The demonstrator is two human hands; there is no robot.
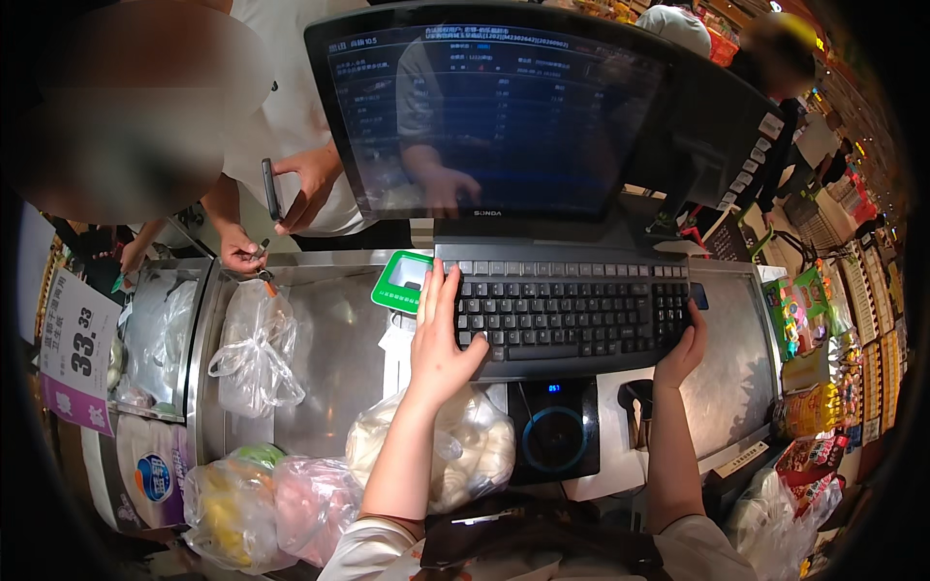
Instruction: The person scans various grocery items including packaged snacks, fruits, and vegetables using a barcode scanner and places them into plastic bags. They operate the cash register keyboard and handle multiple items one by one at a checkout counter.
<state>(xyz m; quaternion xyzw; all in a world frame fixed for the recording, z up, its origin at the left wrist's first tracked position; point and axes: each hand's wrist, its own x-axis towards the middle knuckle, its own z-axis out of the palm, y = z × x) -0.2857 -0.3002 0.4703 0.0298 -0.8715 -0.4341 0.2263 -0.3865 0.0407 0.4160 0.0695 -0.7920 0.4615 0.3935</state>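
Observation:
A black computer keyboard [559, 312] lies in front of me on the checkout counter, below a large monitor [501, 131]. My left hand [443, 334] is at its left end, fingers stretched along the edge and thumb over the lower left keys. Around the right end curls my right hand [683, 348], its fingertips at the side of the number pad. Beside my left fingers is a green-framed pad [402, 279]. Under my left forearm sits a clear bag of pale rounded items [472, 454]. A black device with a lit blue display [556, 436] is below the keyboard.
A tied clear plastic bag [254, 348] rests on the metal counter [334, 327], left. Across it, one person's hand [312, 185] holds a phone [271, 189]. More filled bags [240, 508] stand lower left, beside a price sign [80, 348]. Snack packets [803, 312] line the right.

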